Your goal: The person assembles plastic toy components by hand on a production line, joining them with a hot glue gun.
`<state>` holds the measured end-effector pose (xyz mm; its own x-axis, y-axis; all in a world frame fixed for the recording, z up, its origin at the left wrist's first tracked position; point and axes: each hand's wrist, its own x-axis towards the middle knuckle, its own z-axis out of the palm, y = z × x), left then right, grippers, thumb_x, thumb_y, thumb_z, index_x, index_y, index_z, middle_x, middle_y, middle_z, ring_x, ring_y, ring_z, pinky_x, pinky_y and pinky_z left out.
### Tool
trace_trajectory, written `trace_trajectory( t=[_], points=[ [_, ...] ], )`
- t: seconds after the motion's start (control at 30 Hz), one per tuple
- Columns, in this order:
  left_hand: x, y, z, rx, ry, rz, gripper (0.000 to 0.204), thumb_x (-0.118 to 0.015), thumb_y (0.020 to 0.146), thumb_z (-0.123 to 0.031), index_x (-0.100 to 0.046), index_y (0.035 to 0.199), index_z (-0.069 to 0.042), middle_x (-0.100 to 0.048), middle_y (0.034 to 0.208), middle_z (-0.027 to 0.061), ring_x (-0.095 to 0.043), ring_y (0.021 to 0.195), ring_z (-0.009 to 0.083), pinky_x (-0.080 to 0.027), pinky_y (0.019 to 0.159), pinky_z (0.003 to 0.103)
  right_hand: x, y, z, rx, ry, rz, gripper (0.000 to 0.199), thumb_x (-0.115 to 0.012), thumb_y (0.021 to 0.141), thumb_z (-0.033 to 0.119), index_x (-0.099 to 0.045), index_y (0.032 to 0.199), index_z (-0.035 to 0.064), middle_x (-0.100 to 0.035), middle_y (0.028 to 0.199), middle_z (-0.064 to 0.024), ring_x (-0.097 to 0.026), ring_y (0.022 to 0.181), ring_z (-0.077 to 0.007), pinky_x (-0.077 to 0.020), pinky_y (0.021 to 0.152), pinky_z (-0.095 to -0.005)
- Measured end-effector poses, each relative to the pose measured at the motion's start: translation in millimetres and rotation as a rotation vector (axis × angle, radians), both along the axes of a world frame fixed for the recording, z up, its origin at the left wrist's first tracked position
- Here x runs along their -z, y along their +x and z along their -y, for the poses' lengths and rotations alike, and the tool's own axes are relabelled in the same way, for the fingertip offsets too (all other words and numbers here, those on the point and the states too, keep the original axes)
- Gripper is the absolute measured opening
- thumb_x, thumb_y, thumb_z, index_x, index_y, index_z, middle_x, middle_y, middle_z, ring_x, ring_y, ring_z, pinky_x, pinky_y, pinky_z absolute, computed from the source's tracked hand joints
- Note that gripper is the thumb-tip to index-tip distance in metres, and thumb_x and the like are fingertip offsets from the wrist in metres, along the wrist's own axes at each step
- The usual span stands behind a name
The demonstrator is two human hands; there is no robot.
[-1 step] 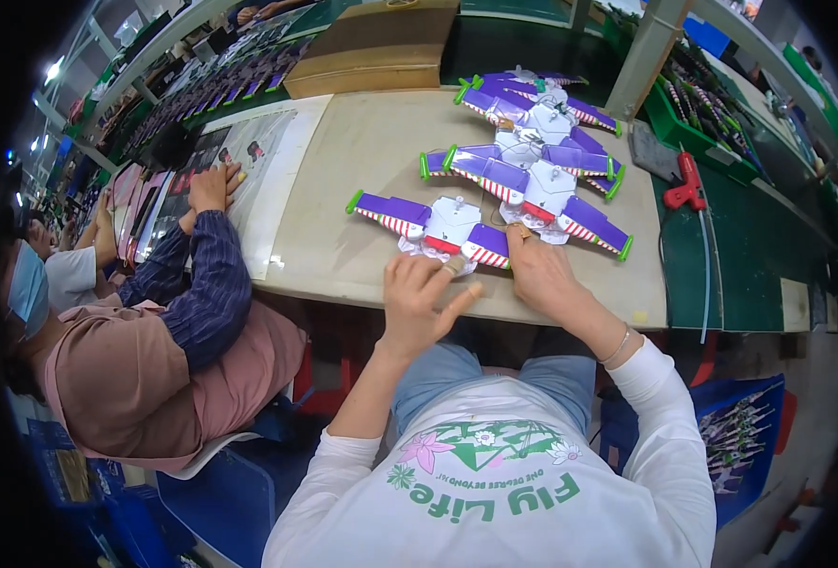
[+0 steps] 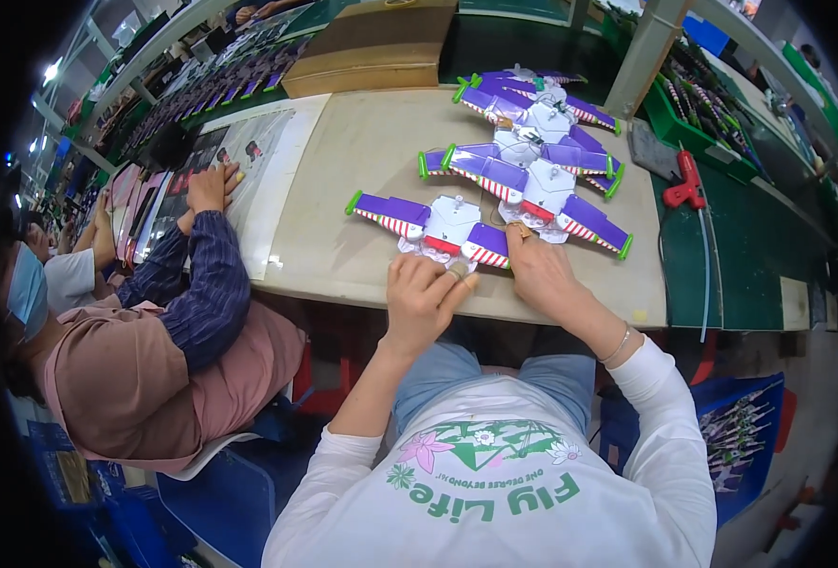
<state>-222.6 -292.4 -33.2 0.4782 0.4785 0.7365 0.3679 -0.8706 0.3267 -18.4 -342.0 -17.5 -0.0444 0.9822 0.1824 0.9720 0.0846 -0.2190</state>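
A toy wing pack with a white body, purple wings, red-striped edges and green tips lies in front of me on the table. My left hand curls its fingers against the near edge of that body, thumb drawn in. A tan wrap covers one of its fingers. Beside the right wing, my right hand is closed with its fingertips down at the table. What they hold, if anything, is hidden. Just beyond lies another wing pack, overlapping several more that run away toward the back.
A pale tabletop spreads under the wing packs. At the right rest a red glue gun and a green bin of parts. A brown box stands at the back. On the left sits a co-worker, arms on the table.
My left thumb has closed in toward the fingers, and the left hand has shifted very slightly. My right hand and the wing packs look the same.
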Motion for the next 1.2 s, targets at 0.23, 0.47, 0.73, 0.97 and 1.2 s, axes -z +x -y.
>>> trace_trajectory(
  t=[0.23, 0.47, 0.73, 0.97, 1.2],
  points=[
    [-5.1, 13.6, -5.5, -0.045, -0.448, 0.205, 0.021, -0.072, 0.086, -0.015, -0.064, 0.068, -0.005, -0.05, 0.058, 0.0045, -0.047, 0.054, 0.0203, -0.034, 0.062, 0.034, 4.0, 10.5, 5.8, -0.132, 0.111, 0.158, 0.014, -0.053, 0.084, 0.003, -0.051, 0.098, -0.0015, -0.06, 0.073, -0.018, -0.064, 0.068, -0.0309, -0.0519, 0.059, -0.0411],
    [-11.6, 3.4, -6.7, -0.031, -0.615, 0.43, 0.021, -0.07, 0.088, -0.014, -0.066, 0.075, 0.001, -0.05, 0.061, 0.0059, -0.046, 0.056, 0.0154, -0.033, 0.05, 0.032, 3.1, -0.3, 21.8, -0.119, 0.272, 0.203, 0.027, -0.054, 0.085, 0.004, -0.054, 0.11, -0.0034, -0.056, 0.089, -0.0148, -0.059, 0.085, -0.0258, -0.0481, 0.073, -0.0355],
    [-1.9, -20.8, 6.7, 0.157, -0.434, 0.306, 0.032, -0.082, 0.076, -0.021, -0.068, 0.097, -0.002, -0.058, 0.09, 0.0082, -0.053, 0.066, 0.0189, -0.044, 0.057, 0.03, -33.5, -17.5, 42.6, -0.121, 0.304, 0.127, 0.064, -0.074, 0.072, 0.009, -0.049, 0.129, -0.0025, -0.057, 0.125, -0.0189, -0.056, 0.106, -0.0316, -0.0398, 0.088, -0.0413],
    [9.6, -44.6, 9.9, 0.044, -0.2, 0.159, 0.078, -0.089, 0.062, -0.042, -0.055, 0.119, -0.002, -0.06, 0.098, 0.0114, -0.058, 0.079, 0.0267, -0.046, 0.072, 0.037, -16.8, -42.1, 8.2, -0.385, -0.044, -0.61, 0.056, -0.077, 0.072, 0.007, -0.06, 0.125, 0.0109, -0.063, 0.078, -0.0006, -0.045, 0.074, -0.0176, -0.0406, 0.072, -0.0307],
    [14.4, -60.3, 13.1, 0.001, -0.18, -0.043, 0.038, -0.083, 0.071, -0.031, -0.064, 0.09, -0.005, -0.063, 0.101, 0.0087, -0.061, 0.086, 0.0241, -0.046, 0.075, 0.035, 4.5, -38.8, 8.9, -0.139, -0.168, -1.27, 0.037, -0.067, 0.087, 0.002, -0.056, 0.122, 0.0021, -0.055, 0.072, 0.0056, -0.046, 0.065, -0.0009, -0.0357, 0.061, -0.0178]
  ],
)
